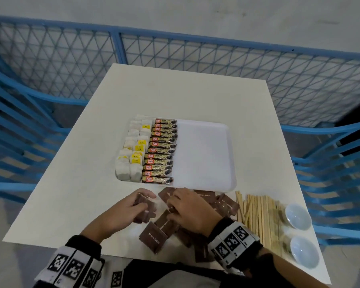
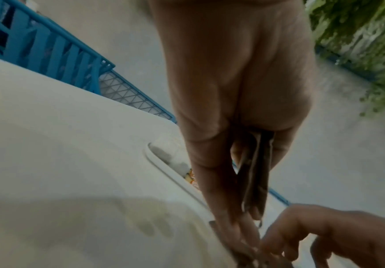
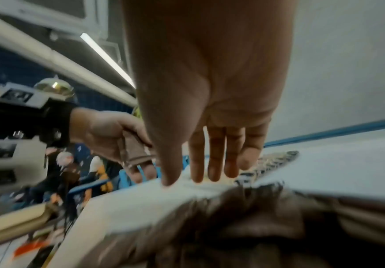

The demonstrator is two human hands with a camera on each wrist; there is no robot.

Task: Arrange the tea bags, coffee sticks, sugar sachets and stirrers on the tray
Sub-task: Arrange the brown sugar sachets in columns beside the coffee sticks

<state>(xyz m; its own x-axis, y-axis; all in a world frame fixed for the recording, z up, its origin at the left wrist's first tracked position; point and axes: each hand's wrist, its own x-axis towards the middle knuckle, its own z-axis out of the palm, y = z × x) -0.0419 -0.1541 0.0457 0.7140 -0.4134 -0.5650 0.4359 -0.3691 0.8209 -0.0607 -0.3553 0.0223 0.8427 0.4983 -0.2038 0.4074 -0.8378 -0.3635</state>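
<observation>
Head view, tray: the white tray (image 1: 204,154) is sitting mid-tabletop (image 1: 104,179), with tea bags (image 1: 131,150) filling its left edge and coffee sticks (image 1: 161,150) lying in a column just beside them; its right half is showing bare.
Head view, sugar: brown sugar sachets (image 1: 164,223) are lying in a loose heap on the tabletop, just in front of the tray's near rim.
Head view, left hand: the left hand (image 1: 121,213) is gripping a small stack of sachets (image 1: 144,208), fingers curled round it.
Head view, right hand: the right hand (image 1: 191,213) is resting on the heap, covering part of it.
Head view, surroundings: wooden stirrers (image 1: 258,217) are lying right of the heap, two white bowls (image 1: 297,217) beyond them; a blue mesh fence (image 1: 175,53) is standing behind.
Left wrist view: the stack (image 2: 255,174) is being pinched edge-on between thumb and fingers (image 2: 283,145), with the tray rim (image 2: 164,168) beside it.
Right wrist view: the right hand's fingers (image 3: 214,156) are reaching out straight and close together, holding nothing, over the blurred sachets (image 3: 255,226).
</observation>
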